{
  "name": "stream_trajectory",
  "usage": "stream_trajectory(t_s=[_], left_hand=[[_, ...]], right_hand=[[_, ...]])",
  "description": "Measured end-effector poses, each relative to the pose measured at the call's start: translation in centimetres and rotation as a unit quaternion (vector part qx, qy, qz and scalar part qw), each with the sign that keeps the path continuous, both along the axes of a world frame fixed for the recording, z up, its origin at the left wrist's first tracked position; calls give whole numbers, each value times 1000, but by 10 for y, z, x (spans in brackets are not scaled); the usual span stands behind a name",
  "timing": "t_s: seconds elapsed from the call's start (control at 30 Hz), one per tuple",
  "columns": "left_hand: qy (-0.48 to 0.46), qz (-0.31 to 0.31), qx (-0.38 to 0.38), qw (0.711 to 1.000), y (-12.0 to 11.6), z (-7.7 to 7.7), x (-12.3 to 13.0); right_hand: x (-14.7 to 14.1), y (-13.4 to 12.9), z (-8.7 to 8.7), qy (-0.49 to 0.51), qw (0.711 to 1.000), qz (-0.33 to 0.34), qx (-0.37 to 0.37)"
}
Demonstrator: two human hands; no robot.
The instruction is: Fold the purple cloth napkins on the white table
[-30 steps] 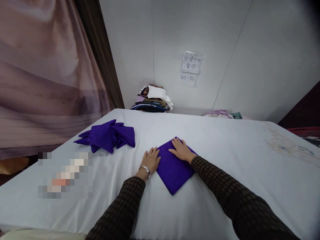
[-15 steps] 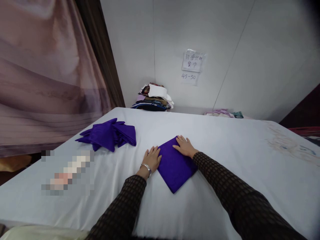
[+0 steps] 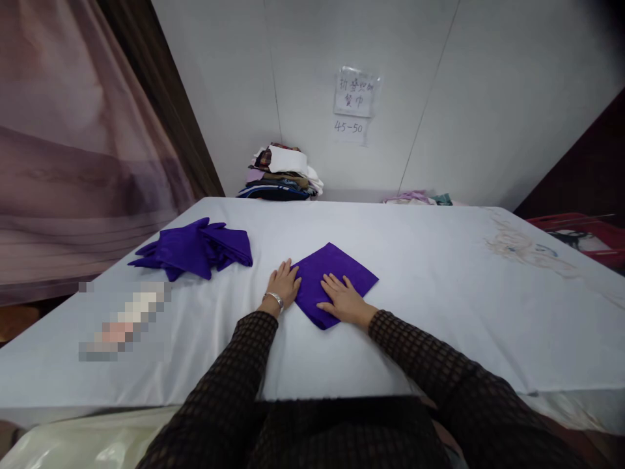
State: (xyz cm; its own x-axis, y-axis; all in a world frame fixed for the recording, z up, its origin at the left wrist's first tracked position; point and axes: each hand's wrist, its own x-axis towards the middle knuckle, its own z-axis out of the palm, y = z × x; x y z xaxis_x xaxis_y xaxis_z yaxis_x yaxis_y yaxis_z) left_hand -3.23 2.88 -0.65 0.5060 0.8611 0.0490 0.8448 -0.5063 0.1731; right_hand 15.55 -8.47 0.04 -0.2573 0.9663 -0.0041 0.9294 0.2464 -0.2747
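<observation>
A purple cloth napkin (image 3: 336, 267), folded into a flat square, lies with one corner toward me on the white-covered table (image 3: 415, 280). Fingers of my left hand (image 3: 284, 284) rest on its left corner, stretched out; a silver bracelet circles that wrist. Flat on the lower middle of the cloth is my right hand (image 3: 343, 301), fingers spread. Beneath my right palm part of the near edge is hidden. The near corner looks slightly raised or curled.
A heap of folded purple napkins (image 3: 193, 247) lies at the table's left, with a blurred-out patch (image 3: 124, 322) in front. Behind the far edge are stacked clothes (image 3: 283, 172). Paper signs (image 3: 356, 98) hang on the wall. A red basket (image 3: 581, 234) stands at the right.
My right hand has slid from the napkin's far edge down toward its near corner. My left hand stays at the left corner. The whole view has shifted a little.
</observation>
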Motion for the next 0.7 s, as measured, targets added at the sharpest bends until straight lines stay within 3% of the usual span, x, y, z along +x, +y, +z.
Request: stream_trajectory(t_s=[0.13, 0.23, 0.33, 0.47, 0.6, 0.7], left_hand=[[-11, 34, 41, 999, -23, 13, 10], [-17, -40, 63, 997, -62, 16, 24], [-16, -112, 35, 993, -100, 7, 33], [3, -100, -2, 995, -117, -8, 32], [16, -103, 2, 995, -112, -10, 29], [19, -108, -5, 994, -112, -9, 29]], right_hand=[[1, -1, -2, -6, 1000, 4, 14], [1, -1, -5, -8, 1000, 10, 24], [1, 2, -8, -6, 1000, 12, 14], [8, 9, -7, 12, 999, 25, -23], [50, 8, -2, 11, 1000, 9, -17], [105, -3, -1, -23, 994, -103, -11]])
